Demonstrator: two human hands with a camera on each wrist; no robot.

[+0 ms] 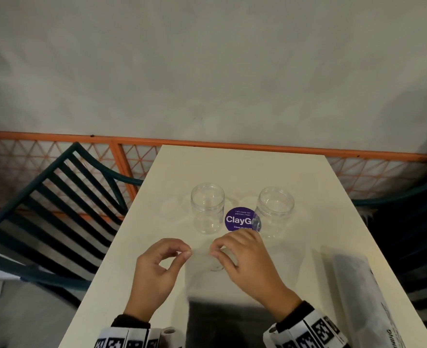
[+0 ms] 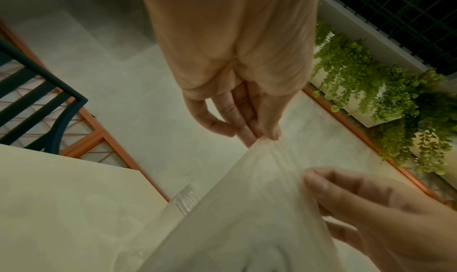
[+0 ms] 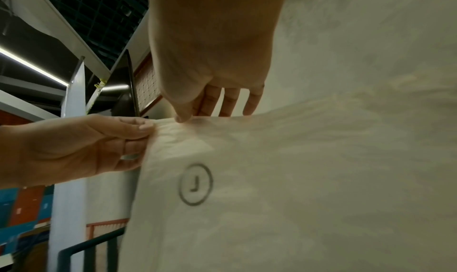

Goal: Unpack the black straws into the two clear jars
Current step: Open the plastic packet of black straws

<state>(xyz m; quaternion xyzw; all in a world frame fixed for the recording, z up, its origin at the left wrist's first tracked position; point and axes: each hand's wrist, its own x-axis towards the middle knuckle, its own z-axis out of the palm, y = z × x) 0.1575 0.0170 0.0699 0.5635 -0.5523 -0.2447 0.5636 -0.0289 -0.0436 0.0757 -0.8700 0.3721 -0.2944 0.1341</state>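
- A clear, thin plastic bag (image 1: 202,272) is held up above the near part of the pale cream rectangular table (image 1: 232,167), its top edge stretched between the two hands.
- The left hand (image 1: 157,270) is seen pinching the bag's top edge between thumb and fingertips (image 2: 249,137), the other fingers curled in beside them.
- The right hand (image 1: 247,264) is seen gripping the same edge a little to the right, thumb in front and fingers (image 3: 230,104) behind the film.
- In the right wrist view a printed circle with a small mark inside (image 3: 195,184) is shown on the bag's film below the pinched edge.
- The bag's lower part (image 1: 230,322), down by the wrists, is seen as dark; black straws cannot be made out singly there.
- A second plastic pack with dark contents and printed lettering (image 1: 363,297) is laid on the table's right edge, apart from the hands.
- Two clear, round, open-topped plastic jars are stood upright beyond the hands: the left jar (image 1: 207,208) and the right jar (image 1: 275,212), both without straws.
- A round purple sticker with white lettering (image 1: 240,219) is fixed to the table between the jars, partly covered by the right jar.
- A dark slatted chair (image 1: 56,204) is placed to the left of the table.
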